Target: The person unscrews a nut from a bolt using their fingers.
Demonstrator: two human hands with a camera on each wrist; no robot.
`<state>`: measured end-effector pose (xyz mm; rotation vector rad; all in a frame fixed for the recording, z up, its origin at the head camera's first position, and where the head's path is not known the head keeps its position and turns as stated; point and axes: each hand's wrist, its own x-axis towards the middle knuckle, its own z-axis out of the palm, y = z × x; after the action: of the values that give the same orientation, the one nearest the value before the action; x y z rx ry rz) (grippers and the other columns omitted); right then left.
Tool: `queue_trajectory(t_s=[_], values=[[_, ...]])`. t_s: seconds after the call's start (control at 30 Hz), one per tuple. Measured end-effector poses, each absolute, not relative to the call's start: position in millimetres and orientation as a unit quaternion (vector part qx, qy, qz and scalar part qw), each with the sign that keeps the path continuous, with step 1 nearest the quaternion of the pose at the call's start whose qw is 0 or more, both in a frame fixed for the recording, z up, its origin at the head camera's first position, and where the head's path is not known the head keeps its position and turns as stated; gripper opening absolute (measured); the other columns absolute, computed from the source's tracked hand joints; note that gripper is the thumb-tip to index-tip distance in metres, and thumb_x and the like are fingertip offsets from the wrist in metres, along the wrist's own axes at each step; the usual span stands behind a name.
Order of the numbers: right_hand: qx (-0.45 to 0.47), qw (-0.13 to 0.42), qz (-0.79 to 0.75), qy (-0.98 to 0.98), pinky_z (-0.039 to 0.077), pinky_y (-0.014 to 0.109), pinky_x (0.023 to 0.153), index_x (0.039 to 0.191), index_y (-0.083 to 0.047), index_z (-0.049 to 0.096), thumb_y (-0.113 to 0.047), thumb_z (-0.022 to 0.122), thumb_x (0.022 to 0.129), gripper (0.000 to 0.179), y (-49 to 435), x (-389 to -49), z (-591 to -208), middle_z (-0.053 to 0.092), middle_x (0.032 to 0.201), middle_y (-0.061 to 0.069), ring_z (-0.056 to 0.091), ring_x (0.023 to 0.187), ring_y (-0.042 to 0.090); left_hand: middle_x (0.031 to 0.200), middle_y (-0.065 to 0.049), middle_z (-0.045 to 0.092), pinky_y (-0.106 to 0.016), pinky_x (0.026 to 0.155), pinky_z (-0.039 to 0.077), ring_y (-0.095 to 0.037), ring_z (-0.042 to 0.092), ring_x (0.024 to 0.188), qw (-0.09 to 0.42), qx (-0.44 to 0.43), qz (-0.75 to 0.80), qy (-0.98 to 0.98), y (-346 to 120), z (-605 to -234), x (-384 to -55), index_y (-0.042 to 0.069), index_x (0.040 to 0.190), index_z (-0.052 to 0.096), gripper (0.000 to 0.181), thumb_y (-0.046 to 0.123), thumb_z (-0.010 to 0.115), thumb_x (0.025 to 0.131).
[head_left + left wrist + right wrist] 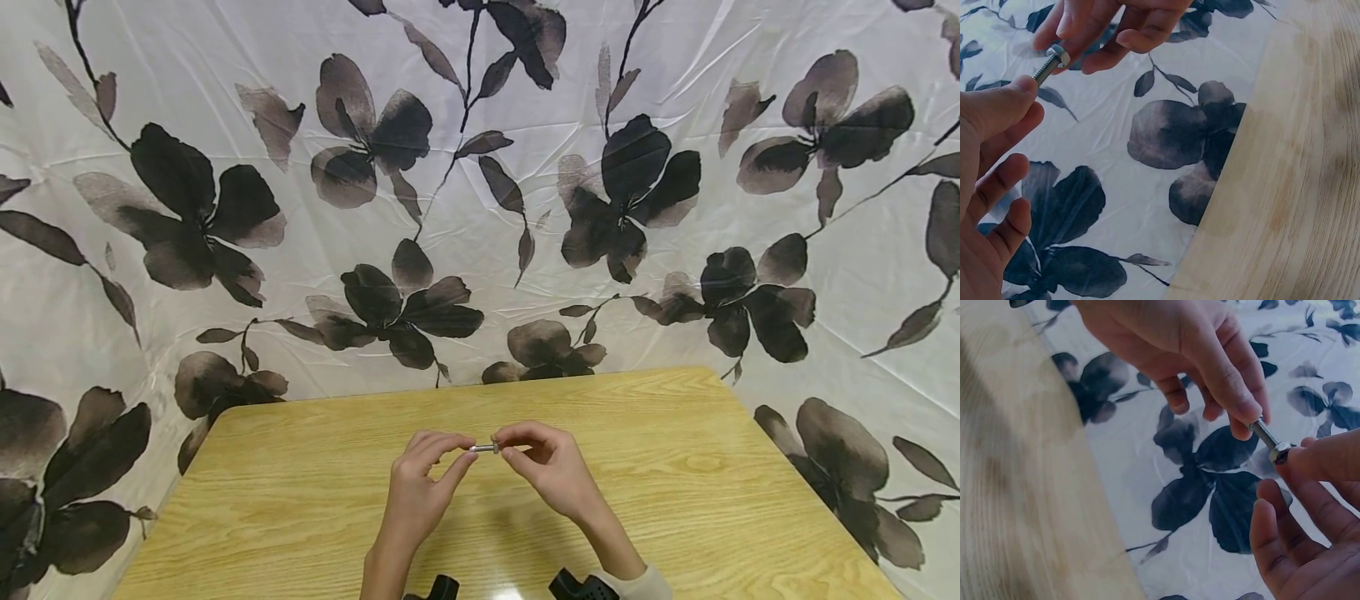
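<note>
A small silvery bolt [483,448] is held level between both hands, above the table. My left hand [422,487] pinches one end of it between thumb and forefinger, hiding that end; its other fingers are loosely bent. Threads show along the bolt's shank [1264,434] in the right wrist view. On the far end sits a hex nut [1280,452], seen as well in the left wrist view as a shiny nut [1059,56]. My right hand [553,471] has its thumb and forefinger at this nut, pinching it from the side.
Beneath the hands lies a yellow wood-grain table [300,483] with rounded far corners. A white cloth [465,217] with dark flower prints hangs behind and around it. Dark wrist devices [581,585] show at the bottom edge, beside a pale sleeve [641,583] on the right arm.
</note>
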<state>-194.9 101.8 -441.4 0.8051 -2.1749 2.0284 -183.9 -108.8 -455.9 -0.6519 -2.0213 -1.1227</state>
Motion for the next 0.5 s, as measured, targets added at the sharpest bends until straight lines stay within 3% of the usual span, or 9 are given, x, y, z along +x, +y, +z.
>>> queue_trajectory(t_s=[0.23, 0.5], values=[[0.252, 0.043, 0.656, -0.71, 0.06, 0.031, 0.087, 0.121, -0.002, 0.071, -0.009, 0.067, 0.1, 0.022, 101.7, -196.4, -441.3, 0.071, 0.12, 0.02, 0.069, 0.109, 0.02, 0.095, 0.007, 0.077, -0.024, 0.07, 0.052, -0.012, 0.065, 0.089, 0.367, -0.25, -0.436, -0.783, -108.0, -457.1, -184.2, 0.014, 0.097, 0.08, 0.024, 0.001, 0.088, 0.078], [0.182, -0.003, 0.623, -0.761, 0.059, 0.031, 0.075, 0.109, -0.004, 0.076, -0.027, 0.064, 0.104, 0.026, 104.0, -197.1, -439.2, 0.076, 0.1, 0.015, 0.07, 0.091, 0.017, 0.097, 0.007, 0.078, -0.021, 0.075, 0.054, -0.012, 0.065, 0.09, 0.363, -0.259, -0.446, -0.776, -107.3, -458.1, -185.1, 0.018, 0.099, 0.08, 0.03, 0.001, 0.088, 0.077]])
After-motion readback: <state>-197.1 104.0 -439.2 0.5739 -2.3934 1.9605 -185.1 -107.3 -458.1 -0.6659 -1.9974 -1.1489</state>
